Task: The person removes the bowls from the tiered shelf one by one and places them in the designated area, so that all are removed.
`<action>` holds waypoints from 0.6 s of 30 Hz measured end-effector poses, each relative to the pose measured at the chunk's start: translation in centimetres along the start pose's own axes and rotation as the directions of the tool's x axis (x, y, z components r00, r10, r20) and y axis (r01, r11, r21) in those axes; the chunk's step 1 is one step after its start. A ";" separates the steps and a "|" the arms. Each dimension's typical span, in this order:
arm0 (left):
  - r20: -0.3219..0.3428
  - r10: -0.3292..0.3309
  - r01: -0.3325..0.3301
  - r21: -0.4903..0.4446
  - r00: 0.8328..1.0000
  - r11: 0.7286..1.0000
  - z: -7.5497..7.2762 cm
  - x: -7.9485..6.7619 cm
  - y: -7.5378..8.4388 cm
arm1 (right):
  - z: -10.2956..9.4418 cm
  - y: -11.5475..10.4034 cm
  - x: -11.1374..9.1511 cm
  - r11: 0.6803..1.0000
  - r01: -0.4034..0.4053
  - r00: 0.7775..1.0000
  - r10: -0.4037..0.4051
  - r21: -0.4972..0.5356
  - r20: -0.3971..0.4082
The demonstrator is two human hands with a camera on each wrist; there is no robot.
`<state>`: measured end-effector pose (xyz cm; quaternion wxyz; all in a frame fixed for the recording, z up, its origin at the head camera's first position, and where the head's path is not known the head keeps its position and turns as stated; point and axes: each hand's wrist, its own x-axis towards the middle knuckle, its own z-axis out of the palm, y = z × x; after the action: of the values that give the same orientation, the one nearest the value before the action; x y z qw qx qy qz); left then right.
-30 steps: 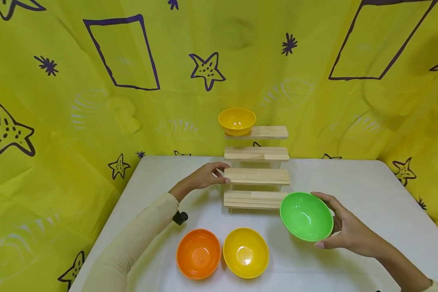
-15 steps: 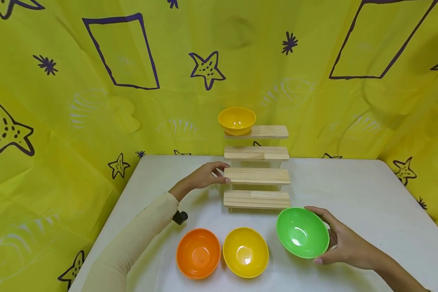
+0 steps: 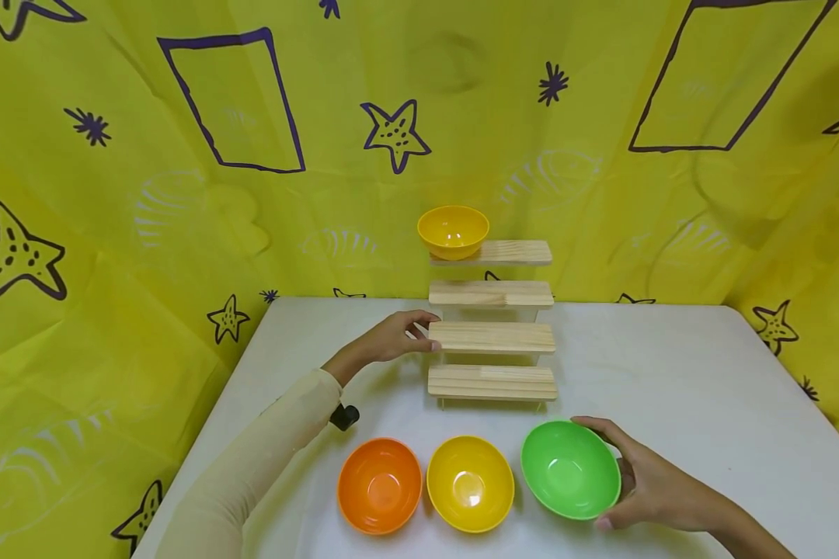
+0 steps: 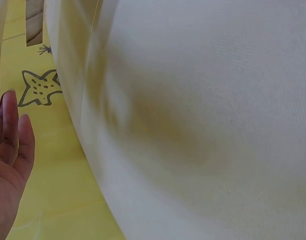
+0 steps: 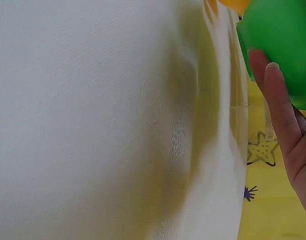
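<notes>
In the head view my right hand [image 3: 646, 481] grips a green bowl [image 3: 569, 470] by its right side, thumb at the near rim and fingers at the far rim. The bowl tips slightly, its inside facing up and toward me. The right wrist view shows fingers against the outside of the green bowl [image 5: 280, 47]. My left hand [image 3: 395, 336] pinches the left end of a tiered wooden stand [image 3: 492, 337], at the second step from the bottom. On the top step, at its left, sits a yellow-orange bowl [image 3: 453, 231]. In the left wrist view, part of my left hand [image 4: 10, 165] shows at the edge.
An orange bowl [image 3: 381, 486] and a yellow bowl [image 3: 471, 484] stand side by side on the white table [image 3: 636, 365], left of the green one. A yellow curtain [image 3: 335, 140] with drawn stars hangs behind the table and along its sides.
My right hand has brought the green bowl down and toward me, away from the lowest step, to beside the yellow bowl. The left hand and the stand have stayed in place.
</notes>
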<state>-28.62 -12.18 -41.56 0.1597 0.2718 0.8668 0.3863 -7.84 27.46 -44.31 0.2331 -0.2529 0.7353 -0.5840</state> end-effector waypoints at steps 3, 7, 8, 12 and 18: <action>0.000 -0.003 0.003 -0.001 1.000 1.000 0.0 -0.1 0.1 | 0.1 0.2 0.1 1.000 -0.016 1.000 0.016 -0.001 0.006; 0.002 -0.002 0.002 0.002 1.000 1.000 0.0 -0.1 0.1 | 0.2 0.4 0.2 0.999 -0.035 0.999 0.035 -0.010 0.011; 0.001 -0.002 0.002 0.004 1.000 1.000 0.0 -0.1 0.1 | 0.3 0.5 0.2 0.999 -0.037 0.999 0.037 -0.011 0.014; -0.003 -0.006 0.006 0.010 1.000 1.000 0.0 -0.1 0.1 | 0.6 0.7 0.3 0.999 -0.037 0.999 0.037 -0.020 0.020; 0.000 -0.004 0.004 0.010 1.000 1.000 0.0 0.0 -0.1 | 1.0 0.9 0.5 0.998 -0.059 0.998 0.059 -0.017 0.012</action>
<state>-28.69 -12.21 -41.60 0.1591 0.2707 0.8693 0.3819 -7.64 26.60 -45.41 0.2529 -0.2368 0.7458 -0.5689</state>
